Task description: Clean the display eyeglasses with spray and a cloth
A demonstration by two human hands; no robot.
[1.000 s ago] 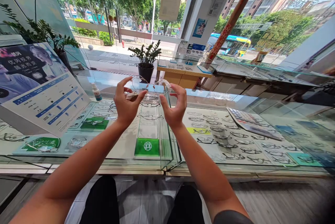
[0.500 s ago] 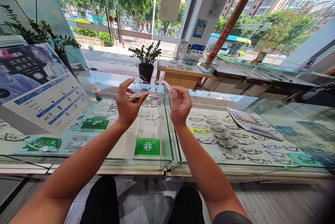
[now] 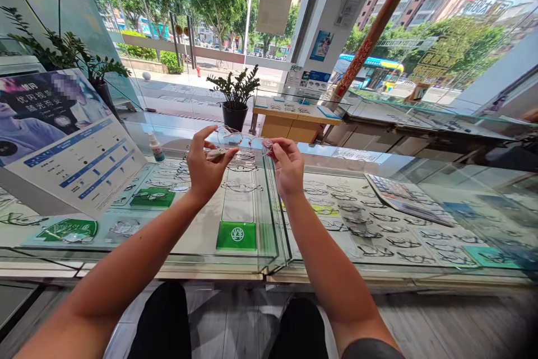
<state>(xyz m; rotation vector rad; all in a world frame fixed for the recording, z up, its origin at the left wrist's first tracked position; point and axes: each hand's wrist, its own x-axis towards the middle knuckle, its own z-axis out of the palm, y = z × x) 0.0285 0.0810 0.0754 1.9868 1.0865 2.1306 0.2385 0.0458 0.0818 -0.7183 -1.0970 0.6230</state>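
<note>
A pair of thin-rimmed eyeglasses [image 3: 241,141] is held up over the glass counter, spanning the gap between my hands. My left hand [image 3: 205,171] is closed on their left side, thumb and forefinger apart around the rim. A small greyish-beige piece [image 3: 216,154], which I cannot make out, also sits in that hand. My right hand [image 3: 289,171] pinches the right end of the eyeglasses, its fingertips at the right lens and partly hiding it. Below the hands, rows of spectacle frames [image 3: 241,186] lie inside the display case.
A glass counter [image 3: 269,224] runs across in front of me. On it stand a printed display board [image 3: 84,140], a small spray bottle [image 3: 156,148] and a calculator-like board [image 3: 406,199]. A potted plant [image 3: 234,115] is beyond the counter. A green card [image 3: 236,235] lies in the case.
My right hand has shifted slightly left, and its fingertips have come in onto the right lens area. My left hand has hardly moved.
</note>
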